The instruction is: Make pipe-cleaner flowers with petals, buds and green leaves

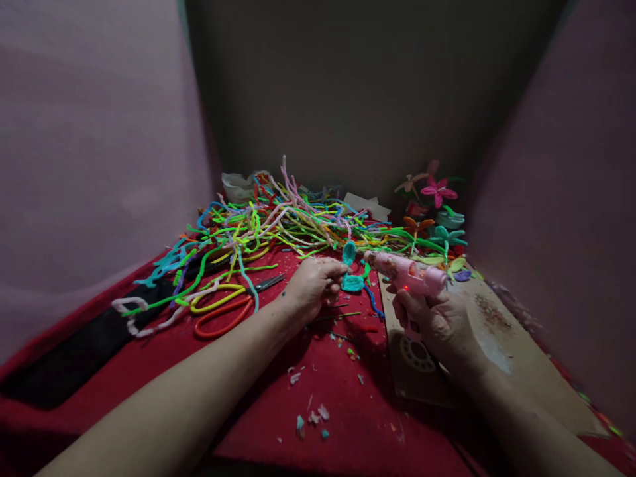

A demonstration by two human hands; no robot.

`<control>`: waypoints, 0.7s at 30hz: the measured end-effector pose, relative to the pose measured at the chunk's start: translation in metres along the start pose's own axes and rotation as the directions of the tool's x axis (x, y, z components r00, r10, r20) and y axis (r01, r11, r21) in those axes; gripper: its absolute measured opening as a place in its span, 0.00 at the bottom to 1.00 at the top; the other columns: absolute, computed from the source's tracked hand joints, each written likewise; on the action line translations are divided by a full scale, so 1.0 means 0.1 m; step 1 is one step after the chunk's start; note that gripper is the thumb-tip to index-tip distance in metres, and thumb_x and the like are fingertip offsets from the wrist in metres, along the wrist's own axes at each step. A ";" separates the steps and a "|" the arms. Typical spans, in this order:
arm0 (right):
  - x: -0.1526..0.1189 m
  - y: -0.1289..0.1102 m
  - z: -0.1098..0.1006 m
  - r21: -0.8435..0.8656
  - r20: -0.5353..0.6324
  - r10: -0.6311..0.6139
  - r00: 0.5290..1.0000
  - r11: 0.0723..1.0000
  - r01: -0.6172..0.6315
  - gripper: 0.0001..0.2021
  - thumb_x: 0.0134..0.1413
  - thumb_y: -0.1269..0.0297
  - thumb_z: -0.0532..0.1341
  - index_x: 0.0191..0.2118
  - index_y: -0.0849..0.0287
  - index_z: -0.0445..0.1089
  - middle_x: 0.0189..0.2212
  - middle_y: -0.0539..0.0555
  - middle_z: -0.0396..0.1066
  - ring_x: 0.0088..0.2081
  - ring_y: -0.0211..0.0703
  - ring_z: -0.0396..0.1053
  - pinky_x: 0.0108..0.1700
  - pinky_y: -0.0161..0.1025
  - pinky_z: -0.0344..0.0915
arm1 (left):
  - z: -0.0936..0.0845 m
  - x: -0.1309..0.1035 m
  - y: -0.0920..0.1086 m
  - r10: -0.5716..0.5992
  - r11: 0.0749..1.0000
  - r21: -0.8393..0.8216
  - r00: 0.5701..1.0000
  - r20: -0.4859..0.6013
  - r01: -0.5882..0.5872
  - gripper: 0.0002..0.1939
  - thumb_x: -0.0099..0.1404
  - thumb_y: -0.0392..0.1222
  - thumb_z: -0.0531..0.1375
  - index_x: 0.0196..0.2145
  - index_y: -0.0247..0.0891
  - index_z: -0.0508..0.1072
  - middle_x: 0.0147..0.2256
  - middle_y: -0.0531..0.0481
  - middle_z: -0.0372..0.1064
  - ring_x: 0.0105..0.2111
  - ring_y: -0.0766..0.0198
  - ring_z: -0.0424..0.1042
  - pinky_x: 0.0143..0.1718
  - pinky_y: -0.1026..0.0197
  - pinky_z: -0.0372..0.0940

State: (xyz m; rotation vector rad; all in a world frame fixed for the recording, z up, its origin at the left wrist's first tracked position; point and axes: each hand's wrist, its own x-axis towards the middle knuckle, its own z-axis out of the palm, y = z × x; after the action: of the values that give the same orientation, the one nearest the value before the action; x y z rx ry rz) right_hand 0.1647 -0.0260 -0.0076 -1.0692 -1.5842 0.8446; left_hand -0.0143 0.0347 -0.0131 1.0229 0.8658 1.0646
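Observation:
My left hand [318, 285] pinches a teal piece [352, 283] made of fuzzy pipe cleaner, with one looped petal pointing up and another to the right. My right hand [432, 321] is wrapped round a pink glue gun [410, 271], a small red light glowing on its side. The gun's nozzle points left, a short way to the right of the teal petals. Scissors [233, 301] with yellow and red handles lie open beside my left forearm. Just below the petals, a blue pipe cleaner [373, 301] rests on the red cloth.
A tangled heap of coloured pipe cleaners [298, 218] spreads across the back. Finished-looking flowers [438, 191] stand at the back right. Brown board [527, 351] lies under my right arm, black cloth [74, 361] at the left. Scraps dot the red cloth [278, 430].

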 end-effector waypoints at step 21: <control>-0.01 -0.01 0.01 -0.019 -0.010 -0.024 1.000 1.000 0.024 0.21 0.55 0.55 0.54 0.53 0.52 0.64 0.41 0.57 0.70 0.22 0.36 0.64 0.17 0.33 0.55 | 0.02 -0.02 0.03 -0.034 0.999 -0.003 0.999 -0.016 0.034 0.06 0.50 0.35 0.56 0.18 0.35 0.63 0.15 0.58 0.52 0.12 0.76 0.50 0.12 0.69 0.42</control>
State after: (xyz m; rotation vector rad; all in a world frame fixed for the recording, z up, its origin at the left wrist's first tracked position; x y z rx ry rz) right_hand 0.1640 -0.0272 -0.0070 -1.0638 -1.5958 0.8083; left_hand -0.0135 0.0327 -0.0092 0.9955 0.8916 1.0462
